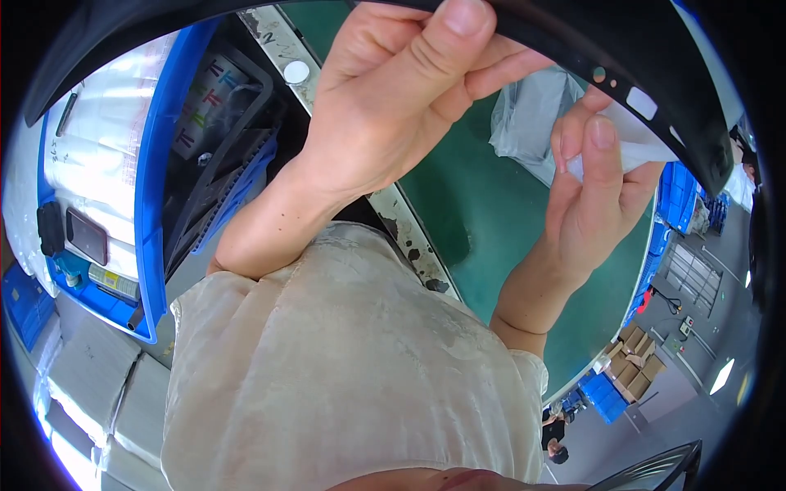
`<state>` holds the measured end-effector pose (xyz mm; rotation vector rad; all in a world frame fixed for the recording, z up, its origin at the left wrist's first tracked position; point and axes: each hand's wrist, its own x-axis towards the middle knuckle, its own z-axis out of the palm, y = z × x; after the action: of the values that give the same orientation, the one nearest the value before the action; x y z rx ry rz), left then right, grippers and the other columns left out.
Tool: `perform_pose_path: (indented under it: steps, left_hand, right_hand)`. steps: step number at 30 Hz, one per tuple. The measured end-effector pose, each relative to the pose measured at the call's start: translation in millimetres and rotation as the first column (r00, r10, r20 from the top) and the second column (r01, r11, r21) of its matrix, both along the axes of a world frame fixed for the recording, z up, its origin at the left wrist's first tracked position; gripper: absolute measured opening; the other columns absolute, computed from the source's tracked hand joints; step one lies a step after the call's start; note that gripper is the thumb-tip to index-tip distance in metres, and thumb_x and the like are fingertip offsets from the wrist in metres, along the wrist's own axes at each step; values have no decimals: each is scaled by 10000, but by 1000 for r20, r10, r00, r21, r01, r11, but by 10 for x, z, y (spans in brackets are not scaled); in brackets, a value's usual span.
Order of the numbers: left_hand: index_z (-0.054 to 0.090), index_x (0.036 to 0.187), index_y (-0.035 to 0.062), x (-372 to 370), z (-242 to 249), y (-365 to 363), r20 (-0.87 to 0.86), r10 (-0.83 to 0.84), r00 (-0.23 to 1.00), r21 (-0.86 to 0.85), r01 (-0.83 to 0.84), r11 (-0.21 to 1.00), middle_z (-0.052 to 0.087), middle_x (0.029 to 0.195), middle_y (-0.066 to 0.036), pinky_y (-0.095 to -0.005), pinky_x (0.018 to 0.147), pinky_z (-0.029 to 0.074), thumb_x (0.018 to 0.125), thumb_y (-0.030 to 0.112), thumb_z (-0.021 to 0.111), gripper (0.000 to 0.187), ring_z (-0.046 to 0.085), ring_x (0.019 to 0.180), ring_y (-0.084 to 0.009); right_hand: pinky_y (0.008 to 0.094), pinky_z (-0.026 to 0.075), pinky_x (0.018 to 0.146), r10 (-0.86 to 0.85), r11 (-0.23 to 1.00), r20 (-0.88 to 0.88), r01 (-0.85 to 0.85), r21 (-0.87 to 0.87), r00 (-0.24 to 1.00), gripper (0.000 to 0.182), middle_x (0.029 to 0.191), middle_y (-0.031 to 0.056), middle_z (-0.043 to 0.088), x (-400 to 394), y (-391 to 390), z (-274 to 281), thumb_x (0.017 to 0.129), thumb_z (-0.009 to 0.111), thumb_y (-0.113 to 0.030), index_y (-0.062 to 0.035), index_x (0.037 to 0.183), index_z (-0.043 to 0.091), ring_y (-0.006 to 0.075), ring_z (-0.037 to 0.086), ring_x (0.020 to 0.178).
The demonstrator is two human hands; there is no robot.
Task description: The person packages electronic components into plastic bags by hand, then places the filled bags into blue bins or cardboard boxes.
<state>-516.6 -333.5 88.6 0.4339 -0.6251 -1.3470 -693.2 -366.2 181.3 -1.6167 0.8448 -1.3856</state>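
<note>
A long curved black part point(565, 45) with small round and square holes arches across the top. My left hand point(389, 98) grips its edge, thumb on the near side and fingers partly behind. My right hand point(598, 192) pinches a thin white cloth or sheet point(647, 153) between thumb and fingers, close beneath the holed end of the black part. Whether that hand touches the part is unclear. Behind the hands, a clear plastic bag point(532, 110) lies on the green tabletop point(442, 196).
At the left, a blue bin point(151, 188) holds white sheets, a phone point(87, 236) and small items. Beside it is a dark crate point(237, 106). A white round disc point(296, 72) sits on the table's worn edge. Cardboard boxes point(634, 364) and a person point(555, 434) are far right.
</note>
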Motion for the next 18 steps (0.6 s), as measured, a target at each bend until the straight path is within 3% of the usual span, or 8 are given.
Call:
perform_pose_path:
  steps: [2, 5, 7, 8, 9, 11, 14, 18]
  left_hand:
    - [532, 1353, 14, -62, 40, -26, 59, 21, 998, 63, -25, 998, 657, 1209, -99, -365, 872, 606, 1080, 226, 493, 348, 644, 1116, -189]
    - [514, 1358, 4, -139, 174, -157, 164, 45, 985, 116, -64, 991, 656, 1188, -83, -348, 842, 617, 1090, 209, 470, 340, 640, 1100, -158]
    - [457, 1412, 15, -200, 201, -255, 231, -3, 973, 170, -37, 985, 637, 1228, -88, -351, 837, 626, 1092, 173, 453, 357, 636, 1113, -159]
    - [407, 1463, 29, -264, 137, -247, 259, -57, 964, 219, -1, 976, 618, 1275, -98, -360, 842, 631, 1089, 143, 443, 393, 633, 1131, -171]
    - [377, 1483, 39, -330, 113, -220, 200, -118, 973, 253, 65, 965, 587, 1316, -107, -358, 851, 632, 1083, 118, 439, 412, 625, 1146, -181]
    - [342, 1506, 52, -453, 84, -147, 117, -224, 968, 279, 184, 942, 525, 1391, -118, -365, 893, 624, 1079, 98, 430, 439, 598, 1193, -202]
    - [329, 1520, 64, -511, -43, -107, 113, -287, 951, 261, 251, 932, 493, 1437, -113, -388, 951, 597, 1085, 125, 424, 450, 573, 1244, -212]
    - [308, 1539, 77, -513, -3, -75, 102, -346, 933, 297, 303, 905, 490, 1460, -104, -418, 1017, 547, 1098, 180, 425, 468, 555, 1290, -210]
  right_hand:
    - [258, 388, 610, -22, 1000, -11, 22, 1, 1000, 401, 1153, 135, 632, -24, -5, 0, 1024, 541, -78, -9, 1414, 475, 125, 505, 718]
    - [245, 391, 642, 78, 986, 40, -71, -151, 996, 459, 1128, 117, 605, -167, -90, 1, 1051, 506, -184, -24, 1475, 439, 126, 515, 767]
    - [309, 507, 778, -124, 950, -157, 71, -304, 980, 698, 1148, 87, 611, -132, -110, -45, 994, 641, -320, -21, 1554, 353, 152, 596, 902]
    - [338, 503, 761, -210, 889, -463, -30, -458, 861, 670, 1105, 97, 605, -167, -164, 12, 983, 650, -281, -25, 1543, 386, 192, 596, 886]
    - [368, 499, 744, -344, 816, -691, -163, -555, 636, 645, 1063, 108, 600, -209, -212, 70, 972, 660, -241, -28, 1532, 419, 232, 596, 870]
    - [402, 494, 765, -345, 896, -718, -15, -444, 605, 541, 1034, 145, 589, -122, -206, -200, 959, 651, -159, -32, 1466, 511, 294, 597, 921]
    - [411, 495, 775, -356, 916, -712, 73, -395, 605, 512, 1070, 150, 583, -126, -202, -377, 939, 646, -89, -39, 1437, 540, 309, 590, 944]
    - [436, 485, 805, -374, 892, -644, 67, -448, 668, 509, 1115, 149, 568, -179, -213, -529, 930, 659, -110, -43, 1422, 551, 315, 583, 966]
